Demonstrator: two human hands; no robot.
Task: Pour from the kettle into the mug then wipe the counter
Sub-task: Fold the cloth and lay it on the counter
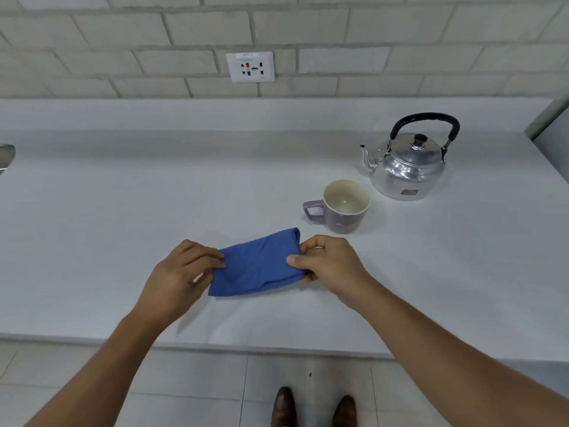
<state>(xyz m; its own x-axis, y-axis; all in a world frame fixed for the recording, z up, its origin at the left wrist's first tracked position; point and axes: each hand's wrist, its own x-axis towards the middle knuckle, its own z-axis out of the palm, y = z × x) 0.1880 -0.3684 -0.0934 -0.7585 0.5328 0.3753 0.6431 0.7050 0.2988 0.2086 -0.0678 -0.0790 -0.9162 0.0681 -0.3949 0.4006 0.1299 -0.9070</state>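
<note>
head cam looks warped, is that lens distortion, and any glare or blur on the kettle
Head view: wide-angle bending shows in the counter edge and wall tiles curving. The kettle carries bright reflections on its metal body but stays sharp. Soft, even light; faint shadows under the blue cloth and mug.

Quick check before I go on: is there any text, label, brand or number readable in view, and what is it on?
No text here can be read.
Wall socket plate: a small strip at its top edge and a tiny mark at its lower right, both too blurred to read.
Kettle: a small dark sticker low on its front, too small to read.
Mug, blue cloth, counter: no lettering visible.
</note>
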